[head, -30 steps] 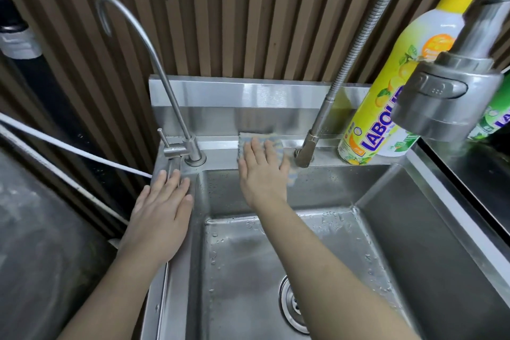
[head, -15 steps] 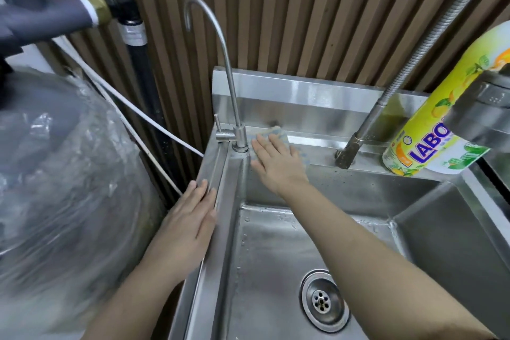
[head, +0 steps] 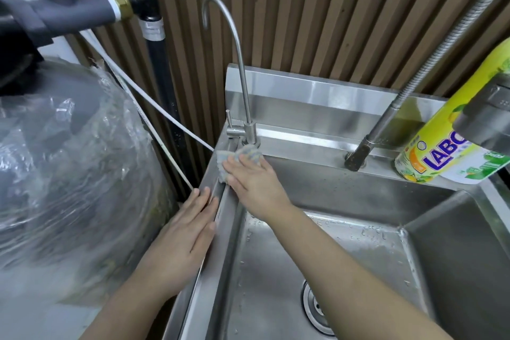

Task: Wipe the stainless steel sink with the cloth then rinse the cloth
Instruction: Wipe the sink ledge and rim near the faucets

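Observation:
The stainless steel sink (head: 331,265) fills the lower right, wet with droplets, its drain (head: 316,309) near the bottom. My right hand (head: 255,185) presses a small blue-grey cloth (head: 234,156) flat onto the sink's back-left corner, just in front of the thin gooseneck tap (head: 240,77). Most of the cloth is hidden under my fingers. My left hand (head: 187,232) lies flat, fingers together, on the sink's left rim and holds nothing.
A yellow dish-soap bottle (head: 447,143) stands on the back ledge at right, beside the flexible spring faucet hose (head: 408,83) and its spray head (head: 485,119). A plastic-wrapped tank (head: 69,163), dark pipes (head: 154,44) and white cords (head: 154,107) crowd the left side.
My right hand has slid the cloth leftward along the back ledge, from near the hose base to the left corner by the small tap. My view has swung left.

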A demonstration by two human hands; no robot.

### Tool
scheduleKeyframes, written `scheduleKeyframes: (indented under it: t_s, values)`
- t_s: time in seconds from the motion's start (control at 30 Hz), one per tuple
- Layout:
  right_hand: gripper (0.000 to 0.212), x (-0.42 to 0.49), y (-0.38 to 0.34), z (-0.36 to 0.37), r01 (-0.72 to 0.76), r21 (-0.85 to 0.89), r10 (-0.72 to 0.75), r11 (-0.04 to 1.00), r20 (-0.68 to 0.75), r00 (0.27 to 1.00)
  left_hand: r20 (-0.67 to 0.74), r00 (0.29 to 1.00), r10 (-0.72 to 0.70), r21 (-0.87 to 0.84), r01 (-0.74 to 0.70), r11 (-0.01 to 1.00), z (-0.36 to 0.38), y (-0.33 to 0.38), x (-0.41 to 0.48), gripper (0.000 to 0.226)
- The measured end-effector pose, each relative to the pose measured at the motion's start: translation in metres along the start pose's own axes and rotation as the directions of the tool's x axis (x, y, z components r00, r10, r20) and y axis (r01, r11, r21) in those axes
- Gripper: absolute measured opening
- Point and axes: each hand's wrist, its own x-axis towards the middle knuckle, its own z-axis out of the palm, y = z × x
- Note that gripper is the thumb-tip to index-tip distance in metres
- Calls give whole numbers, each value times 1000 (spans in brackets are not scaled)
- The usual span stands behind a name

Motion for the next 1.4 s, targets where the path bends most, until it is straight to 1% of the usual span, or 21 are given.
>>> scheduleKeyframes:
  t_s: [0.07,0.17,0.23,0.33,0.37,0.43,0.5,0.57,0.67,0.77,0.83,0.93,1.0,1.07,1.17,1.23,1.4]
  values:
    - [43,16,-8,-2,2,-61,-1,998,21,1000,7,1000,-7,-18,7,1000,1,-1,-4,83]
    - [44,43,-12,-1,-57,-105,64,993,72,995,14,1000,-14,-38,15,999,3,-3,-4,78]
    - [48,51,-16,7,-107,-78,112,991,70,991,11,1000,-13,-46,13,999,3,-4,-4,76]
    - [48,39,-18,13,-158,55,151,986,107,983,5,1000,-16,-61,16,998,4,-3,-6,75]
    - [48,32,-18,13,-164,70,156,984,105,982,3,1000,-13,-65,13,998,4,-2,-7,75]
    - [48,23,-18,11,-143,14,141,990,86,986,3,1000,-14,-72,14,997,4,-1,-8,74]
    - [48,29,-14,12,-157,-15,158,987,92,983,13,1000,-20,-82,21,996,3,-1,-9,76]
    - [49,41,-13,14,-196,-7,196,981,106,975,21,999,-30,-100,32,994,2,0,-9,79]
    - [49,37,-14,14,-209,23,205,978,101,973,33,999,-32,-111,35,993,-1,2,-17,78]
    - [50,-12,-33,20,-206,77,200,975,74,977,49,998,-38,-77,41,996,-6,5,-38,66]
    - [52,-38,-45,23,-201,89,193,976,85,977,42,999,-31,-27,32,999,-6,8,-51,67]
    - [51,-13,-29,20,-241,47,234,969,111,966,65,997,-40,40,37,999,-5,11,-61,72]
    - [51,15,-17,14,-308,47,299,950,132,945,58,996,-60,40,58,998,-2,12,-63,74]
    - [51,16,-21,15,-347,45,339,937,125,932,54,996,-66,30,64,998,0,12,-64,74]
    - [51,-33,-50,23,-328,47,325,943,62,944,47,998,-52,31,51,998,2,12,-66,74]
    - [50,-55,-56,25,-330,55,325,942,94,941,42,998,-44,36,43,998,1,12,-65,72]
    - [51,-4,-15,13,-371,35,361,928,167,918,40,998,-54,23,53,998,1,12,-65,67]
